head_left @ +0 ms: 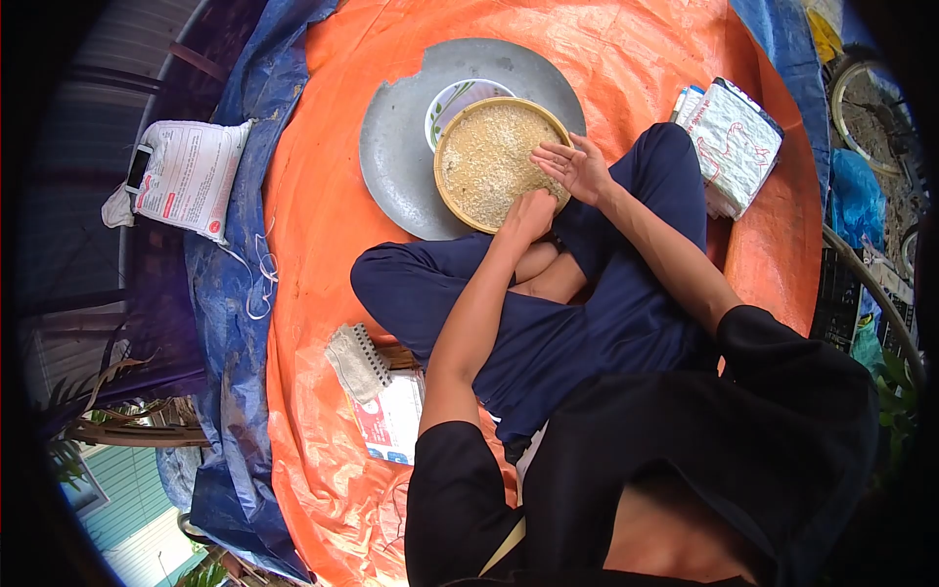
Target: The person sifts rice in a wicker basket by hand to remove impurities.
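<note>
A round yellow-rimmed sieve or shallow basket [443, 201] holds a layer of pale, rice-like grain [494, 157]. It rests partly over a white bowl [452, 99] with green and purple marks, on a large grey round tray [396, 147] with a broken edge. At the basket's near rim is my left hand [528, 217], fingers curled closed at the grain; what they hold, if anything, is hidden. My right hand [579, 168] is open above the basket's right side, palm turned up and fingers stretched over the grain.
My crossed legs [626, 323] border the tray on an orange tarp [323, 196]. A printed white sack [734, 142] lies to the right. On the left are a notepad [357, 362] on papers, and a white bag [196, 176] with a phone [139, 168] on the blue tarp.
</note>
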Demonstrator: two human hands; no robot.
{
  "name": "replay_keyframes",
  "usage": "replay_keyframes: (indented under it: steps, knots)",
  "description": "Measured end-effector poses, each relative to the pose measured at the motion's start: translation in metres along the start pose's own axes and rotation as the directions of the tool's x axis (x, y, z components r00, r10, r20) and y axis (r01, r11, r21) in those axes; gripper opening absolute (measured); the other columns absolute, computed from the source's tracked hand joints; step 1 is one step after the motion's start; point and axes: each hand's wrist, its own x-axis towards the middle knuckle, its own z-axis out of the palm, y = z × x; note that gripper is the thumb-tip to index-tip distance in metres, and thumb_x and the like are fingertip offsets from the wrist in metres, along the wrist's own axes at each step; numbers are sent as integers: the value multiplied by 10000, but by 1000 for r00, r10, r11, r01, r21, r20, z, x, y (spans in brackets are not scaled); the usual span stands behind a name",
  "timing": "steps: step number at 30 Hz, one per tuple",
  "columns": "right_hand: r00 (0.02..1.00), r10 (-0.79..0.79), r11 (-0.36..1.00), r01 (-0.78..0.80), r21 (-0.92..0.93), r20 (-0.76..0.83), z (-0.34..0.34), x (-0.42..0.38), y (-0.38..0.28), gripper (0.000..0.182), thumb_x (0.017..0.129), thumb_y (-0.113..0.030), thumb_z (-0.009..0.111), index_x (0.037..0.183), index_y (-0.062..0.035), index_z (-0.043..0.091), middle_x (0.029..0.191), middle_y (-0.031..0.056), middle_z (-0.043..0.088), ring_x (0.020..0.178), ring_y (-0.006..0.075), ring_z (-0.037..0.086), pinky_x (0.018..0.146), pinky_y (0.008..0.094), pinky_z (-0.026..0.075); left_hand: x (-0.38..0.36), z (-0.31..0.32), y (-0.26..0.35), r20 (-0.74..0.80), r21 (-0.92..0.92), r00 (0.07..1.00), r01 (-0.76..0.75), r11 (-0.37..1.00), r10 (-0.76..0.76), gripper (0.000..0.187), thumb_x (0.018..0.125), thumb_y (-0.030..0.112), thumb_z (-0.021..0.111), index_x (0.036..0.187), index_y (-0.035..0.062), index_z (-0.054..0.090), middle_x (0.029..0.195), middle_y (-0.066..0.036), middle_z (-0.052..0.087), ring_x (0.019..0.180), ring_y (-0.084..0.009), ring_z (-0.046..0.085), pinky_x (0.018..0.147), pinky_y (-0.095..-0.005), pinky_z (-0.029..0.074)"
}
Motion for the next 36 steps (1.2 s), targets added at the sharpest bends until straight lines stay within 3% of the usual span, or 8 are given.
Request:
replay_keyframes:
  steps: [7,25,33,36]
  knots:
    - [1000,5,1000,-5,19,-5,1,-1,0,677,964,-406,414,1357,140,341,1340,282,480,1241,351,512,1063,351,429,1,6,-8,-18,-20,1000,-24,1000,24,135,795,10,513,834,4,643,890,-222,640,836,-417,636,728,-485,520]
    - [1000,5,1000,-4,-17,7,1,0,0,681,961,-422,412,1356,131,358,1336,267,492,1243,332,513,1069,340,417,0,9,-9,-50,219,988,-133,967,148,150,823,54,517,814,28,664,844,-172,636,843,-341,659,717,-444,542]
    - [1000,1,1000,-1,-19,14,-1,-1,-1,703,963,-425,424,1373,139,328,1378,264,452,1279,323,480,1094,336,392,-2,-4,-7,-98,112,987,-119,986,130,149,806,63,528,802,47,676,833,-172,632,780,-359,655,696,-459,536]
    - [1000,-1,1000,1,-20,1,0,0,0,688,969,-429,401,1363,133,348,1335,265,492,1238,330,517,1062,343,422,-1,-7,-8,-91,137,985,-131,982,144,150,804,69,533,809,57,682,832,-168,636,776,-357,656,690,-463,532]
